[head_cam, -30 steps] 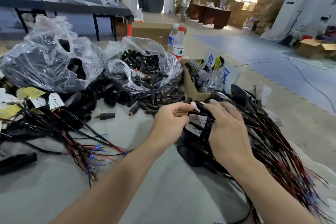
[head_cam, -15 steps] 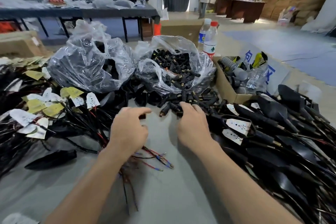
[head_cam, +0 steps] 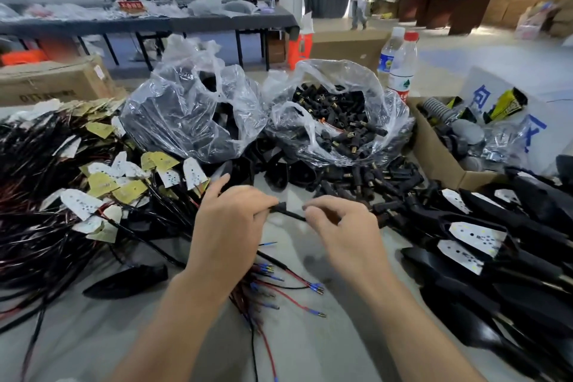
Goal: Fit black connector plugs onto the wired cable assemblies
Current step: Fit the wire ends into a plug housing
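My left hand (head_cam: 229,226) and my right hand (head_cam: 344,226) are side by side over the middle of the grey table (head_cam: 155,335). Between them runs a thin black cable end (head_cam: 286,212); the left hand's curled fingers pinch one end and the right hand's fingertips pinch the other. Red and black wires with blue terminals (head_cam: 279,282) trail below the hands. Loose black connector plugs (head_cam: 372,180) lie just beyond the right hand, with more in an open clear bag (head_cam: 338,115).
A heap of tagged cable assemblies (head_cam: 77,183) fills the left. Black assemblies with white tags (head_cam: 483,242) are stacked at the right. A second clear bag (head_cam: 192,115), a cardboard box (head_cam: 440,152) and two water bottles (head_cam: 403,68) stand behind. People stand at far tables.
Both hands left the right-hand stack and the plug pile and came together at the centre. They now pinch a black cable end between them, lifted off the table.
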`<state>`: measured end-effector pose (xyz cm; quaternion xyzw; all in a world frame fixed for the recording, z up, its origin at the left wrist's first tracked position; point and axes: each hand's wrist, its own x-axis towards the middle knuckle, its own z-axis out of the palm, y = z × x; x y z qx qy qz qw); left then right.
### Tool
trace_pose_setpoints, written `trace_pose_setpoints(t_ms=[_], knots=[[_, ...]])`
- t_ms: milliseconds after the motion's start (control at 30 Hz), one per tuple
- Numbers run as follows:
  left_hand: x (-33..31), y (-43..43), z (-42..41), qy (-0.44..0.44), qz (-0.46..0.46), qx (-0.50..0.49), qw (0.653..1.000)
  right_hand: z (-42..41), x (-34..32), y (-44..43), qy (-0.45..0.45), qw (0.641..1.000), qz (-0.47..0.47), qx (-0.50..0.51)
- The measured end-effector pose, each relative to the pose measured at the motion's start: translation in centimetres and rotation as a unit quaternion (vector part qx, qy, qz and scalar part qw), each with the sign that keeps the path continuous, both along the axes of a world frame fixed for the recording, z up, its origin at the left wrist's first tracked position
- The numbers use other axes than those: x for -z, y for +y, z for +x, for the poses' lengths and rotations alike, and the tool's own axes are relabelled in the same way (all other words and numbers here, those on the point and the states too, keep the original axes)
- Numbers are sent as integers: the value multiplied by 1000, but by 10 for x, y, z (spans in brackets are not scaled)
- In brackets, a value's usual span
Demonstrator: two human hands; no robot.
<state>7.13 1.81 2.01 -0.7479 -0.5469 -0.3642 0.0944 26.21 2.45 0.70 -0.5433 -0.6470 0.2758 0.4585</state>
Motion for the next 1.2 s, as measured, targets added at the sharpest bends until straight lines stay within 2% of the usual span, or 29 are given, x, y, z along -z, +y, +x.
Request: trace_pose_setpoints(t_ms=[33,67,133,367,467,533,667,733,833,933,1033,1100,1200], knots=[[-2,-1,1,5,15,15,1000,-3,-4,-3,53,997,-43,-41],[-4,-3,2,6,26,26,999,-4,-7,-5,62,994,-64,-68],[-7,-5,1,-4,38,28,999,-1,-10,-3,27,993,-67,-92],[0,-10,-26,-42,19,-63,997,28,-9,13,101,990,-76,-55],[5,-10,-32,-61,62,-90,992,40,-13,14,85,991,-84,-58],[8,-9,-29,-68,93,-91,989,48,-16,12,48,987,-116,-105],[14,-6,-25,-87,98,-58,990,54,-21,5,-41,938,-230,-256],[16,-5,-24,-83,102,-40,991,46,-21,-2,-18,910,-272,-313],[16,-6,-13,-75,115,0,990,21,-19,-9,76,888,-289,-349],[19,-7,0,-123,70,16,990,3,-14,-9,131,904,-268,-306],[20,-7,5,-178,-26,-11,984,4,-7,1,209,933,-240,-167],[18,-4,6,-177,-70,-28,981,9,-6,7,268,931,-225,-107],[10,13,11,-136,-97,-52,985,14,-7,13,327,917,-209,-93]])
